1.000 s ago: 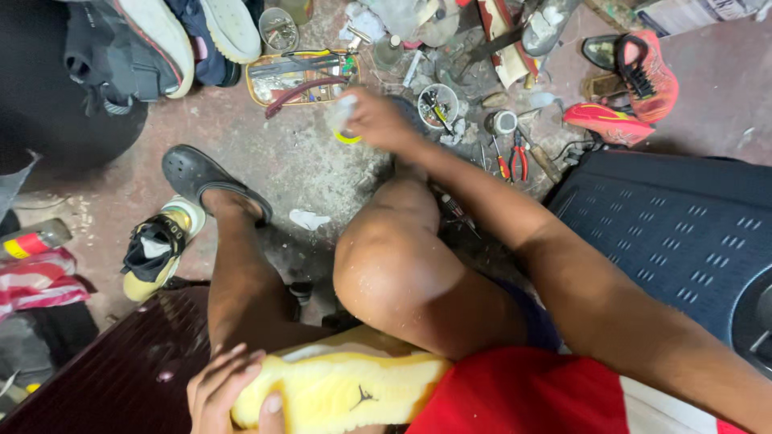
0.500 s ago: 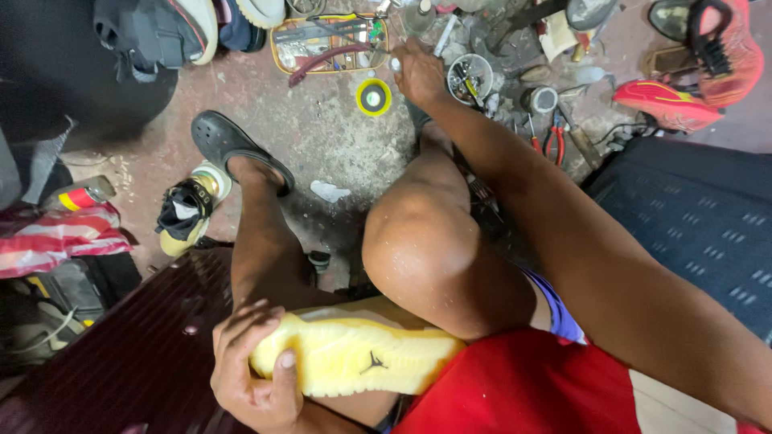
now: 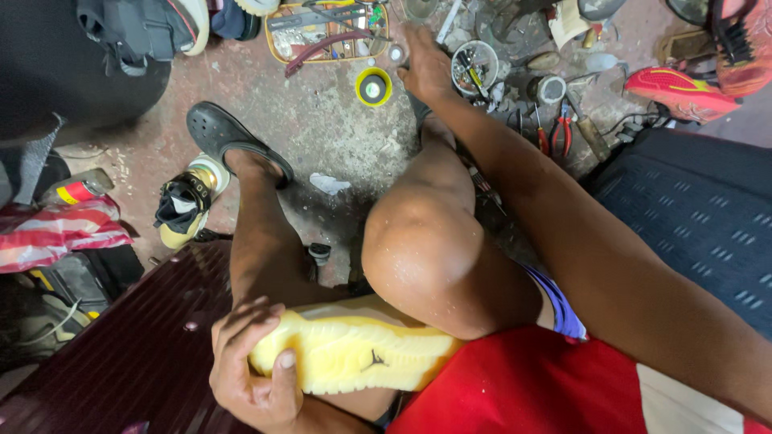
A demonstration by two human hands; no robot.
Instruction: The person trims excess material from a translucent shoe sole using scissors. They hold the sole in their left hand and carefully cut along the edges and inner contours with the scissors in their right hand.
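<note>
The yellow sole (image 3: 354,354) disappears behind the knee (image 3: 426,249), its far end hidden. Right hand (image 3: 426,68) covers whatever its fingers touch. Red shoe (image 3: 744,40) runs off the top edge.

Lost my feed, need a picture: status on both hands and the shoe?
Left hand gripping yellow shoe sole on lap. Right hand out on floor beside yellow-rimmed tin. Tools cluttered nearby.

a floor-level shoe-repair workshop: a stained concrete floor (image 3: 322,128) strewn with pliers (image 3: 560,133), a tray of hand tools (image 3: 326,32), small tins (image 3: 474,68), a yellow glue pot (image 3: 373,87), and loose shoes (image 3: 186,201) and sneakers (image 3: 679,90) lying around.
</note>
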